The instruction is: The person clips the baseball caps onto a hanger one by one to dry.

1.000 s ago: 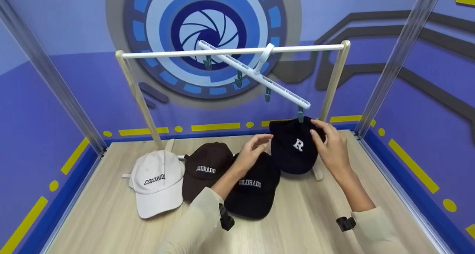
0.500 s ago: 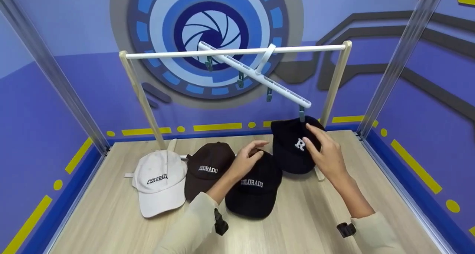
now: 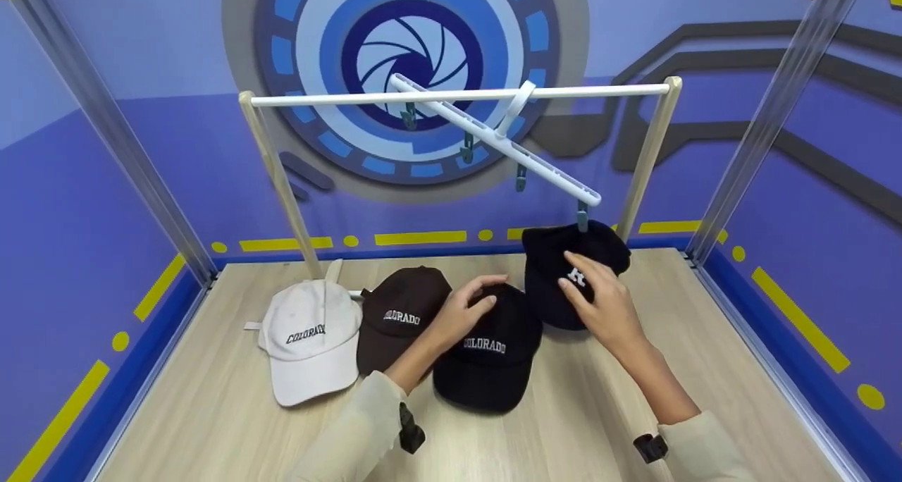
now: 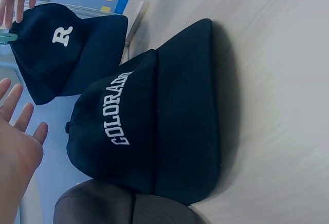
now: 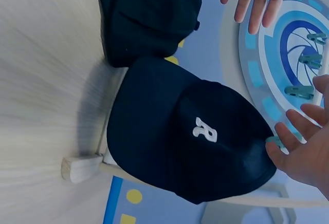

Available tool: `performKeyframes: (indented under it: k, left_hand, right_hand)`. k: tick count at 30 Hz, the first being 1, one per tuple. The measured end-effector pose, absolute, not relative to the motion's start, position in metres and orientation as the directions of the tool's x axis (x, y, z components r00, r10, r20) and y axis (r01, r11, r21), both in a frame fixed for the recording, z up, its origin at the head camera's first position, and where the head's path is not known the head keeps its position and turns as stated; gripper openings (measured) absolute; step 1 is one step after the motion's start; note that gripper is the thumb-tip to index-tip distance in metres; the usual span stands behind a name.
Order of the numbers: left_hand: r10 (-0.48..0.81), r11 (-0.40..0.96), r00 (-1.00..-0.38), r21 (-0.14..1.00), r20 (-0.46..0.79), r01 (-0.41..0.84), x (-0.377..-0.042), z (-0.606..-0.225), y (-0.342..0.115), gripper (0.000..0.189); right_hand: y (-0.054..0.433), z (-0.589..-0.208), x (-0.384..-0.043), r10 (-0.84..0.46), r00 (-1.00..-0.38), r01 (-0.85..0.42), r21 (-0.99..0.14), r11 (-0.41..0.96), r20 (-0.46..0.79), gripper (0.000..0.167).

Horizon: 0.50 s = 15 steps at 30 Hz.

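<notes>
A dark cap with a white R (image 3: 541,270) hangs from the green clip (image 3: 583,218) at the near right end of a white hanger (image 3: 553,169). My right hand (image 3: 612,313) is in front of this cap with fingers spread and loosely bent, gripping nothing. In the right wrist view its fingers are near the clip; whether they touch the cap is unclear. Over the crown of the black COLORADO cap (image 3: 486,383), my left hand (image 3: 454,316) is held with relaxed fingers, apart from the cap in the left wrist view. That cap lies on the table.
Left of the black cap lie a brown COLORADO cap (image 3: 405,292) and a white COLORADO cap (image 3: 313,373). The hanger hooks over the white rail (image 3: 338,100) of a wooden-legged rack. Several clips hang from it, including a bare clip (image 3: 521,179). Metal posts (image 3: 768,108) flank the table.
My right hand has moved left and down, from the R cap's right edge to in front of its letter. My left hand has lowered slightly, away from that cap. The cap keeps hanging.
</notes>
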<state>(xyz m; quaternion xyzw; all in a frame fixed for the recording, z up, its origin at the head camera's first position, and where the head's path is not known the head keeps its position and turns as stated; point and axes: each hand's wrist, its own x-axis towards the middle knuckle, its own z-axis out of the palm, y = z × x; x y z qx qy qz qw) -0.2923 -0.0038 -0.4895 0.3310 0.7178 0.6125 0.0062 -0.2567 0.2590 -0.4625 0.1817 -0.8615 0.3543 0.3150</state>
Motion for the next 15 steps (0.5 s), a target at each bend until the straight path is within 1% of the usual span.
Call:
performKeyframes:
  k: [5,9,15]
  left_hand:
    - [0.480,0.071,-0.782,0.870,0.398,0.487,-0.298,-0.508,-0.006,0.038]
    - [0.489,0.130,-0.765,0.833,0.419,0.538,-0.297,-0.513,-0.011,0.037]
    - [0.524,0.226,-0.729,0.753,0.441,0.618,-0.294,-0.518,-0.021,0.038]
  right_hand:
    - [0.253,-0.469,-0.258,-0.111,-0.747,-0.542,-0.504,0.672,0.655,0.046]
    - [0.247,-0.473,-0.258,-0.129,-0.757,-0.540,-0.502,0.675,0.640,0.046]
    - [0.238,-0.481,-0.259,-0.161,-0.750,-0.560,-0.485,0.672,0.642,0.045]
